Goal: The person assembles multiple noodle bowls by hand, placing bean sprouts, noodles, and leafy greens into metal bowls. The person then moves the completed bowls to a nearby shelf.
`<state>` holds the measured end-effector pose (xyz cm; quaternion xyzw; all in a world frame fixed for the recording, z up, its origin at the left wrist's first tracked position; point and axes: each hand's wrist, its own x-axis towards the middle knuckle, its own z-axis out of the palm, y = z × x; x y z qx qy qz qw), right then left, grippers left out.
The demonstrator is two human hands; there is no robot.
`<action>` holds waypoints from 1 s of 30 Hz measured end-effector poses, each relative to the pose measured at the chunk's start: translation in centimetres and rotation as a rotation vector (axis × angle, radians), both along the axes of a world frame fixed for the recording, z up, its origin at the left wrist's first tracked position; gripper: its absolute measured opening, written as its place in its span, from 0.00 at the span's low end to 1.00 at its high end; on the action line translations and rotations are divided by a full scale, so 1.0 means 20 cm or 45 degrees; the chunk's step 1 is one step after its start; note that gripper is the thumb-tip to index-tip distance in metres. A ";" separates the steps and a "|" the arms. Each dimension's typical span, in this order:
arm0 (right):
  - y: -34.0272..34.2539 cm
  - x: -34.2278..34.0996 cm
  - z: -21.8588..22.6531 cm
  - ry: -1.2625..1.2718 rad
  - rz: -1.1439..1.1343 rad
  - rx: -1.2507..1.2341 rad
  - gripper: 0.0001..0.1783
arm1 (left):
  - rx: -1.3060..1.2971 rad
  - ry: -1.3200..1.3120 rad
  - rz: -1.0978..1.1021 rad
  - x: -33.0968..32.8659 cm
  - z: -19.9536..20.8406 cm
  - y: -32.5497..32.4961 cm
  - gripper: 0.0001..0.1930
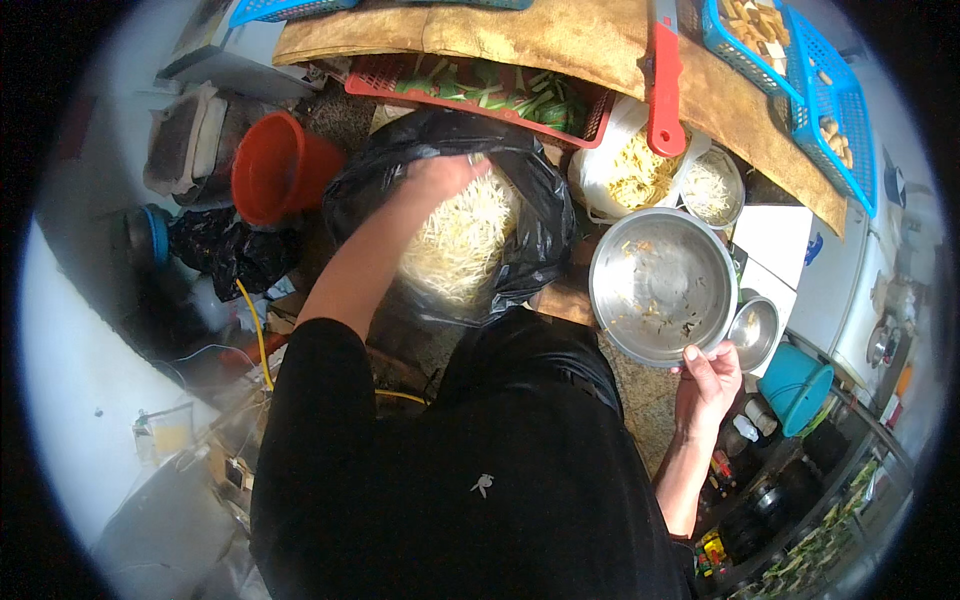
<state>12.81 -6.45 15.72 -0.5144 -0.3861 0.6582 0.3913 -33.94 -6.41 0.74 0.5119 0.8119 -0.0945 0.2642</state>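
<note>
A black plastic bag (545, 235) stands in front of me, opened wide around a heap of pale bean sprouts (455, 250). Over the far part of the heap is my left hand (445, 180), inside the bag's mouth. Its fingers are blurred and partly hidden, so whether they grip sprouts cannot be told. My right hand (708, 375) pinches the near rim of a round metal bowl (665, 285), thumb on top. Some small dark and yellowish scraps lie on the bowl's bottom.
Beyond the bag sits a red basket (480, 95) of green vegetables. A white bag of yellow strips (640, 170), a small bowl of sprouts (710, 188) and a red-handled tool (665, 100) are at far right. An orange-red bucket (270, 168) stands left; a teal bucket (797, 388) right.
</note>
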 end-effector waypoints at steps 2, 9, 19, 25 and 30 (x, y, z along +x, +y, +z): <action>0.00 -0.01 0.00 -0.019 0.025 0.015 0.11 | -0.147 -0.075 0.242 -0.03 -0.04 0.07 0.37; 0.01 -0.04 0.00 0.022 0.003 -0.007 0.12 | -0.021 0.147 -0.941 0.37 -0.04 -0.39 0.35; 0.02 -0.06 0.02 -0.001 0.054 -0.003 0.12 | -0.309 -0.099 -0.444 0.27 0.01 0.03 0.35; 0.01 -0.03 0.00 -0.005 0.042 0.023 0.11 | 0.184 0.142 -1.183 0.39 -0.03 -0.66 0.29; 0.02 -0.02 -0.01 0.014 0.063 0.017 0.11 | 0.282 0.146 -1.116 0.26 -0.11 -0.78 0.19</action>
